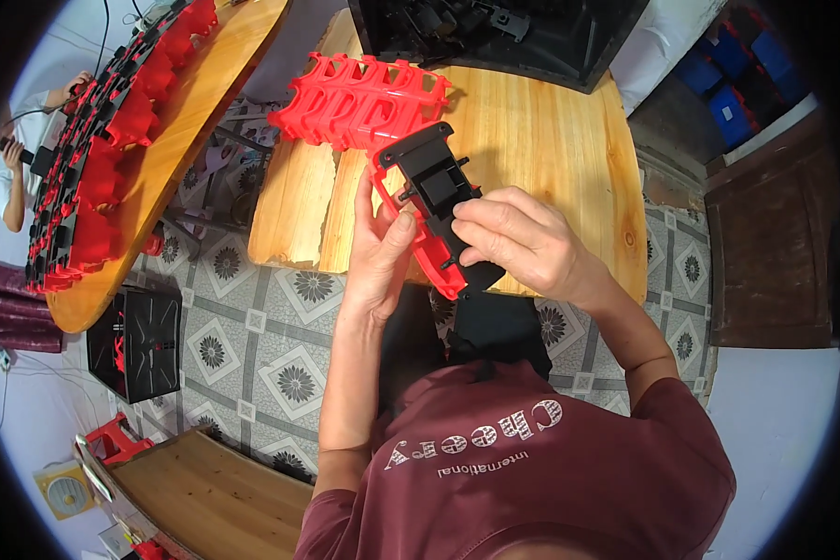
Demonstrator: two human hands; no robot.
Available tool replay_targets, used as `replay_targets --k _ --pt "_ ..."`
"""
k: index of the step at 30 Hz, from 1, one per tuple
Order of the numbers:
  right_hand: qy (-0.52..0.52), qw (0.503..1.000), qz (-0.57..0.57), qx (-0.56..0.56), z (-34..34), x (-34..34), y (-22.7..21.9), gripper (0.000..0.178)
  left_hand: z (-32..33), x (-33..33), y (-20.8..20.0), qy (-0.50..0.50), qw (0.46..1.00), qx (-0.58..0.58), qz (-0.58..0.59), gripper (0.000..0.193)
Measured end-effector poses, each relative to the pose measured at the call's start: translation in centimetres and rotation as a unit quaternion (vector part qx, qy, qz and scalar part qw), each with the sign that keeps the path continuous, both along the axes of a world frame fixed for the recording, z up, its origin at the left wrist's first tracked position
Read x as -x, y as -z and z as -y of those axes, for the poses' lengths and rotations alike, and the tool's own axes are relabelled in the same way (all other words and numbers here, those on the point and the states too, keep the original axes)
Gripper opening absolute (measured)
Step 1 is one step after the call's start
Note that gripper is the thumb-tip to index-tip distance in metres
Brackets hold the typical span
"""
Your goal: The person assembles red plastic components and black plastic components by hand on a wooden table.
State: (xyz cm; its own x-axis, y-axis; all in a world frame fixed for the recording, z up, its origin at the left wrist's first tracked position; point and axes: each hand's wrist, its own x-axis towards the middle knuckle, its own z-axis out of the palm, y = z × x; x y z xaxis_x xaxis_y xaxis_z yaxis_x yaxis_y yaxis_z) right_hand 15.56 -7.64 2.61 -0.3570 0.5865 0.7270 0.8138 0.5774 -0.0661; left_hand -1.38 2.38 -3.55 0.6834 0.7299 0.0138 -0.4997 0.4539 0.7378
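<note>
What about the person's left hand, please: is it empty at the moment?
No, the left hand holds a red frame that has a black part against it.

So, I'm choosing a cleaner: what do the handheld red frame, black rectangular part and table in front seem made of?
Red frame: likely moulded plastic, fairly glossy, from its highlights and even colour.
Black rectangular part: probably plastic too, duller; moulded-looking pegs suggest it, but coated metal is possible.
Table in front: wood or wood-look laminate, soft sheen; grain shows.

left hand [379, 257]: gripping, forearm [349, 383] extended | right hand [526, 245]: fingers [497, 217] bunched, elbow [655, 362] bent
</note>
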Motion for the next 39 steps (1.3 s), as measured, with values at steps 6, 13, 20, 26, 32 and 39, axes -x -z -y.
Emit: replay_targets --k 6,13,20,26,32,39 --pt "0.008 1.000 0.010 -0.001 0.0 0.8 0.4 0.033 0.2 0.1 0.2 0.011 0.999 -0.011 0.045 0.099" --pt "0.144 0.962 -0.233 0.009 -3.0 -2.2 0.2 0.044 1.2 -1.4 -1.4 0.028 0.997 -0.072 -0.020 0.098" --pt "-0.045 0.814 -0.432 0.386 -6.3 -0.9 -0.6 0.032 1.3 -1.6 -1.8 -0.117 0.963 -0.175 -0.166 0.071" --pt "-0.160 0.802 -0.484 0.311 -4.4 -0.4 -1.2 0.055 2.1 -0.9 -3.9 -0.200 0.919 -0.314 -0.130 0.071" --pt "-0.223 0.800 -0.469 0.301 -5.2 2.3 -3.2 0.083 2.4 1.0 -5.8 -0.286 0.927 -0.239 -0.037 0.069" --pt "-0.204 0.756 -0.505 0.362 -3.9 4.2 -2.9 0.092 0.5 3.7 -8.7 -0.301 0.928 -0.220 0.006 0.114"
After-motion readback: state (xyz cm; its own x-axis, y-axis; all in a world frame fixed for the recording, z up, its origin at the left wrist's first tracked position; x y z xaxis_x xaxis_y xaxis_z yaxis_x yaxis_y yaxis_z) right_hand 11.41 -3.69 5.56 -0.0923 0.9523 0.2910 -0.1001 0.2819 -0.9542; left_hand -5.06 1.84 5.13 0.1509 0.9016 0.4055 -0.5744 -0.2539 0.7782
